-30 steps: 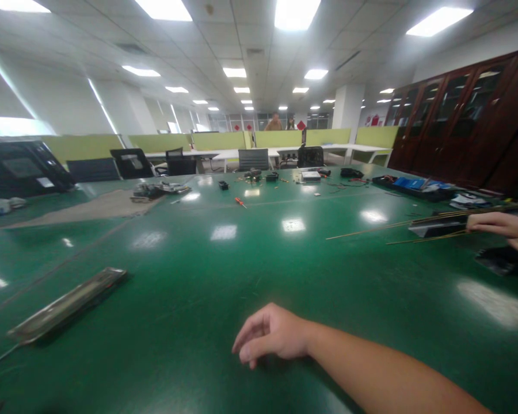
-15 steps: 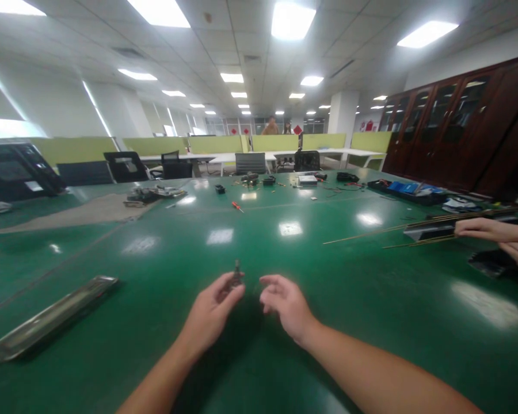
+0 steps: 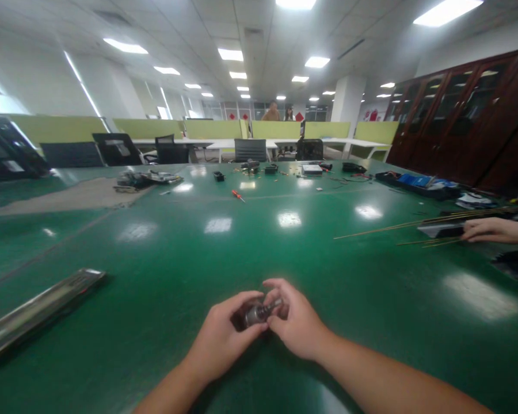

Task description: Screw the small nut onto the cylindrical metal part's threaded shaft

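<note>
Both of my hands meet low in the middle of the view, just above the green table [image 3: 285,247]. My left hand [image 3: 224,336] is curled around a small dark metal cylindrical part [image 3: 259,312]. My right hand [image 3: 297,325] pinches the right end of the same part with thumb and fingertips. Most of the part is hidden by my fingers.
A long flat grey metal strip [image 3: 34,313] lies at the left. Another person's hand [image 3: 492,230] rests on thin brass rods [image 3: 392,228] at the right, beside a dark object [image 3: 515,263]. Small tools, a red screwdriver [image 3: 238,196] and chairs sit far back. Dark cabinets [image 3: 466,115] line the right wall.
My hands dropped nearer to me and came together. The left hand had held the small part up by itself; now the right hand grips it too.
</note>
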A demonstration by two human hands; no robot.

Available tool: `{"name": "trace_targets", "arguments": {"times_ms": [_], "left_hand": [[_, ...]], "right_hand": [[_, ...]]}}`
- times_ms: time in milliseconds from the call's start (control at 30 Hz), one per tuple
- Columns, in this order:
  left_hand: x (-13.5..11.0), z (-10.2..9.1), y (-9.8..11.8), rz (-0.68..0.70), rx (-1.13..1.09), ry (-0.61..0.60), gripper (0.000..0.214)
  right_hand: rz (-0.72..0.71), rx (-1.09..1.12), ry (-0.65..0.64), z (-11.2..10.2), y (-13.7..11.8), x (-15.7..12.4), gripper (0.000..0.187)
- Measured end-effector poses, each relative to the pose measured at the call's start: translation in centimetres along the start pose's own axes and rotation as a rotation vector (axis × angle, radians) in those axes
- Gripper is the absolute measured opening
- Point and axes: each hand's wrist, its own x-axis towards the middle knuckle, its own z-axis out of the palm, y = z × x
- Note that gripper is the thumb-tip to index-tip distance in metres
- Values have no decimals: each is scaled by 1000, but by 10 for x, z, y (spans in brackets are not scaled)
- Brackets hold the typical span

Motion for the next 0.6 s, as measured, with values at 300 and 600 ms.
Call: {"name": "trace_targets", "arguments": {"times_ms": [300, 600], "left_hand": [[-4, -1, 1, 36, -2, 128, 22], [-3, 3, -6, 59, 17, 157, 23]], "right_hand": [[13, -1, 43, -4, -15, -3, 35], [23, -69, 21, -6, -19, -4, 19]]}}
